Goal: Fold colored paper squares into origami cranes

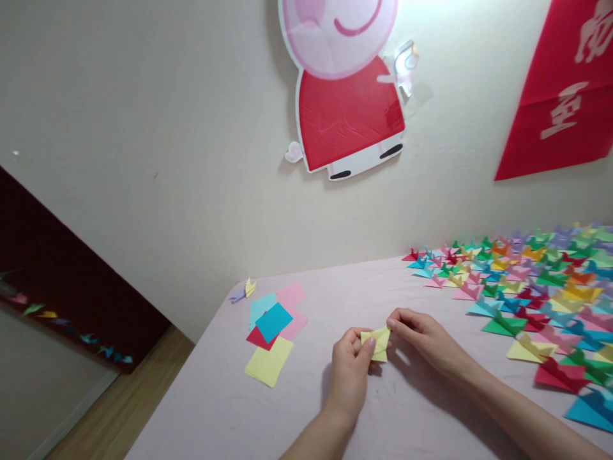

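A small folded piece of yellow paper (381, 345) is held above the pale cloth-covered table (316, 409). My left hand (350, 364) grips its left side, thumb on top and fingers behind. At the paper's upper right corner, my right hand (417, 332) pinches the edge between thumb and finger. Crease lines show across the paper. Left of my hands lie loose paper sheets: a yellow one (270, 362), a blue one (274, 322) over a red one (258, 340), and pink (291, 292) and light teal ones (260, 308).
Rows of many-coloured folded paper cranes (531, 297) cover the table's right side. Two small folded pieces, yellow (249, 287) and purple (237, 296), sit at the far left corner. A wall with a pig cutout (352, 115) and red banner (560, 96) stands behind.
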`<state>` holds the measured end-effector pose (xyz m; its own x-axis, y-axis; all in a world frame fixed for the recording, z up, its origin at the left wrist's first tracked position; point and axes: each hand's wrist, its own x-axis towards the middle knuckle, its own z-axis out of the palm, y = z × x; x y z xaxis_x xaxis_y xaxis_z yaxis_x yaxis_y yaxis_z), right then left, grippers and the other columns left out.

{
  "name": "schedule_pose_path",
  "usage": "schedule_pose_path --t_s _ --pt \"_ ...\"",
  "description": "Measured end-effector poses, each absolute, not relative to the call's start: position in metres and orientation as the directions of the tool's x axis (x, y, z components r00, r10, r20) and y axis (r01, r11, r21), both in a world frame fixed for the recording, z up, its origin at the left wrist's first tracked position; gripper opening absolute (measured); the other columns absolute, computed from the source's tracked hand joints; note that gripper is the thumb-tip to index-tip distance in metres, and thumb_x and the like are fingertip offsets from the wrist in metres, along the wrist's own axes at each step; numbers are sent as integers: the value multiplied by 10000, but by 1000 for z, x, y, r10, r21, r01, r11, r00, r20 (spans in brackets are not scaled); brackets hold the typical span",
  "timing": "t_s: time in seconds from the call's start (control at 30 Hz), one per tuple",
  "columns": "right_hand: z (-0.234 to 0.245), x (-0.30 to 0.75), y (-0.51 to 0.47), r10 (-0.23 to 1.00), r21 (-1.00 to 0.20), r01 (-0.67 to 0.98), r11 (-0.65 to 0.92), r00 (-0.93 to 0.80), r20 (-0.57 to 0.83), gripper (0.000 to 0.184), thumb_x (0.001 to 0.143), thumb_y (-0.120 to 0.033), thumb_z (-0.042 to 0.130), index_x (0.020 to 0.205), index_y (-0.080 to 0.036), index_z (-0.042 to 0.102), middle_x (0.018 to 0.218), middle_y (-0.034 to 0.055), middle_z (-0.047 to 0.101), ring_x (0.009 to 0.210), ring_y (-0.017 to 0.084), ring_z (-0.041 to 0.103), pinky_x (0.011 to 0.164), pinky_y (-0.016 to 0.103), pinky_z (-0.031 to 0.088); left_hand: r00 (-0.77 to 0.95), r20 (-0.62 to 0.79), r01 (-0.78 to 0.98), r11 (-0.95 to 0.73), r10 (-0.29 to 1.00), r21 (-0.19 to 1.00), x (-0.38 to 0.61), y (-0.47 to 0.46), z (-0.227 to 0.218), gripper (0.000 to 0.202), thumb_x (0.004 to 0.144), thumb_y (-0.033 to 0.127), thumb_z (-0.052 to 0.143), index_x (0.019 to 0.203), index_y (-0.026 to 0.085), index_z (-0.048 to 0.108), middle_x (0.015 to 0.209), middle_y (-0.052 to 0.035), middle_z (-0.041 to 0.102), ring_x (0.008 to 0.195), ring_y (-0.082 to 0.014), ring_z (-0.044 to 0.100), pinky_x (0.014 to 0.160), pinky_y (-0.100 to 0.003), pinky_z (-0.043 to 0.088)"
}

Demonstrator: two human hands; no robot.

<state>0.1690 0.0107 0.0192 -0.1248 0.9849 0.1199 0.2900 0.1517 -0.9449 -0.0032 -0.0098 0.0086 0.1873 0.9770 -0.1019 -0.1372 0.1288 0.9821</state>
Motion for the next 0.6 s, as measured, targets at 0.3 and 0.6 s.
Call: schedule_pose_path --t_s 0.3,0.6 --pt "20 166 11 950 -783 539 310 -141 278 314 908 -458 461 749 -240 621 783 39 645 831 239 544 777 375 441 212 -77 -121 105 974 987 -4 -7 4 478 786 596 670 937 155 559 763 -67 712 642 -174 632 584 -243 430" --pt "10 158 8 958 -618 735 279 -172 227 215 872 -298 548 679 -222 607 881 53 660 935 266 515 843 431 388 275 347 688 -436 897 581 -9 -28 4 465 883 78 463 1330 208 473 1368 -113 509 1264 -266 451 1046 -445 397"
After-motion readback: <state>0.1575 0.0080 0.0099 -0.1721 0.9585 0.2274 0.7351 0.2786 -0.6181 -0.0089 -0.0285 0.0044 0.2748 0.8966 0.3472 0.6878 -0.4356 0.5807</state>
